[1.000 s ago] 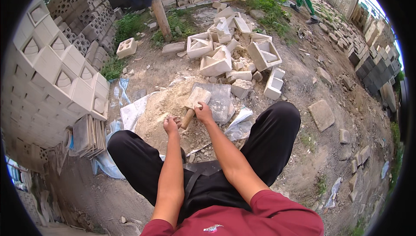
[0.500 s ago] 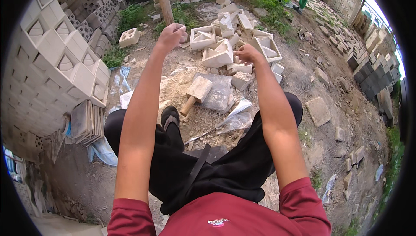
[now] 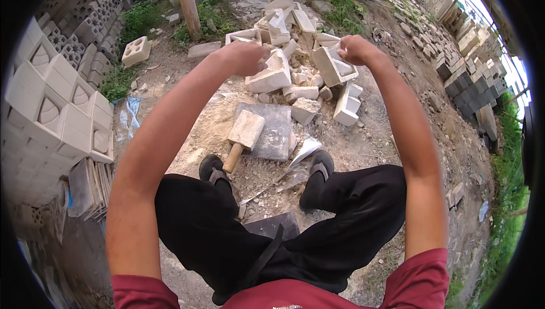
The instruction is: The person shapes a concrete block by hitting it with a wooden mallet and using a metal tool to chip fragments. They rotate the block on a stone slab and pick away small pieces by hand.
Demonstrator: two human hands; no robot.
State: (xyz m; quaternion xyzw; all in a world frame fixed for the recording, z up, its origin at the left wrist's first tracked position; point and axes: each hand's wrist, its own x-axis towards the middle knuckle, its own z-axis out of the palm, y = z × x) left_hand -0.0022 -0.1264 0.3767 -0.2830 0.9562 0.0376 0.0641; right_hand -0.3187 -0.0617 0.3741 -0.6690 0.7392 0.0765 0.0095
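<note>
Mallet (image 3: 246, 129) lies below left grip (image 3: 245, 58) and right grip (image 3: 357, 51), touching neither.

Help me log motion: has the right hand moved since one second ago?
Yes: against the dark slab, the right hand moved farther forward and rightward.

Black trousers (image 3: 210, 232) meet a maroon shirt (image 3: 309, 295) (short-sleeved).

A wooden post (image 3: 188, 3) stood beside green weeds (image 3: 214, 20), with pale stacked blocks (image 3: 65, 107) at left and grey blocks (image 3: 469, 89) at right.
</note>
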